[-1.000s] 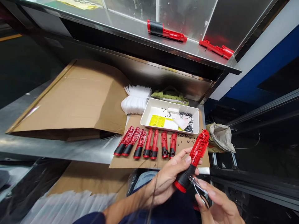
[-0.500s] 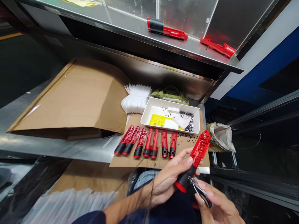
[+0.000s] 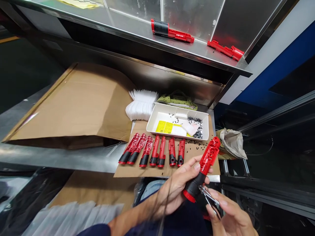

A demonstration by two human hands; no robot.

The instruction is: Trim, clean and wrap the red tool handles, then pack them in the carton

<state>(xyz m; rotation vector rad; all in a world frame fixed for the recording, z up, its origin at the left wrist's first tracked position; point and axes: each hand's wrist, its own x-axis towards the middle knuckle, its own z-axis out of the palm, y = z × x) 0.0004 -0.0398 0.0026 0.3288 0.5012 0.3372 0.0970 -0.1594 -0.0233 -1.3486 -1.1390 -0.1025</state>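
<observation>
My left hand (image 3: 176, 183) grips a long red plastic housing (image 3: 209, 155) with a black sleeve and a red end ring. The housing tilts, its open, ribbed side facing me and its ring end low. My right hand (image 3: 228, 209) is closed on a small silver hand tool (image 3: 209, 198) with two thin arms. The tool's tip is at the side of the black sleeve; whether it grips anything there is too small to tell. Several similar red and black housings (image 3: 171, 150) lie in a row on the cardboard sheet (image 3: 142, 172), left of my hands.
Behind the row stands a white tray (image 3: 150, 123) with small black pieces and yellow labels. More pieces are scattered beside it. White foam sleeves (image 3: 140, 108), a large carton (image 3: 73, 105) and a paper bag (image 3: 232, 144) surround it. Two housings (image 3: 180, 35) lie on the metal shelf above.
The whole view has shifted slightly, so things appear a little further left. Both hands keep their holds on the housing and the silver tool, with the tool's tip still at the sleeve.
</observation>
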